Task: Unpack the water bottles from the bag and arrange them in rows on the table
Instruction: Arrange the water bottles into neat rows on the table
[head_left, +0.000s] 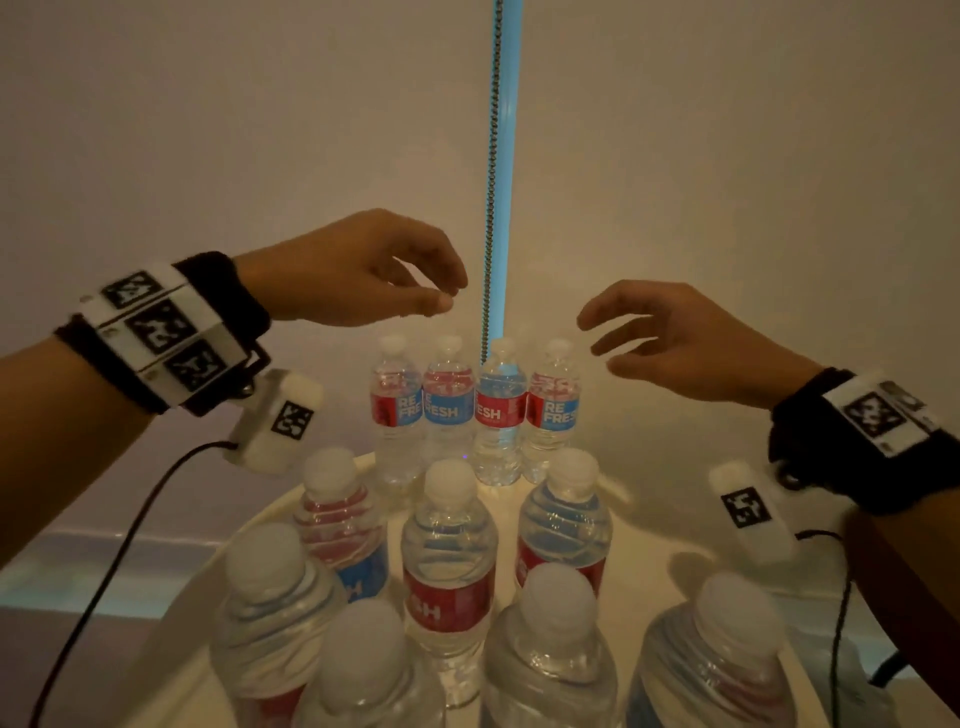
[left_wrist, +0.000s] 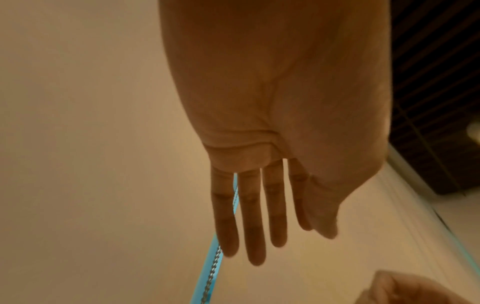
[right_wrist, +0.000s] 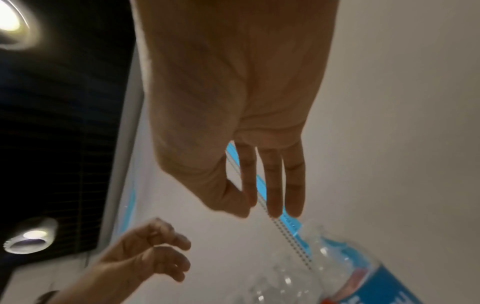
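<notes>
On the desk: label-value account follows, largest thing first.
Desk (head_left: 631, 579): pale, round-edged, lit from above; it carries every bottle in view.
Bottles: eleven stand upright on the desk, all capped, with red and blue labels.
Far row (head_left: 475, 410): four bottles side by side at the desk's far edge, touching or nearly so.
Middle row (head_left: 451, 551): three bottles, set apart from one another.
Near row (head_left: 540, 654): four bottles at the near edge, partly cut off by the picture.
Bag: not in view, so I cannot tell whether any bottles are left in it.
Left hand (head_left: 358, 270): above the far row, holding nothing, fingers loosely bent with thumb near fingertips; the wrist view shows them nearly straight.
Right hand (head_left: 691, 338): above the far row's right end, fingers spread and relaxed, holding nothing.
Progress: three rows stand in order, so the task looks largely or fully done.
Left to do: perhaps evening the middle row's spacing and fetching any bottle still bagged.
</notes>
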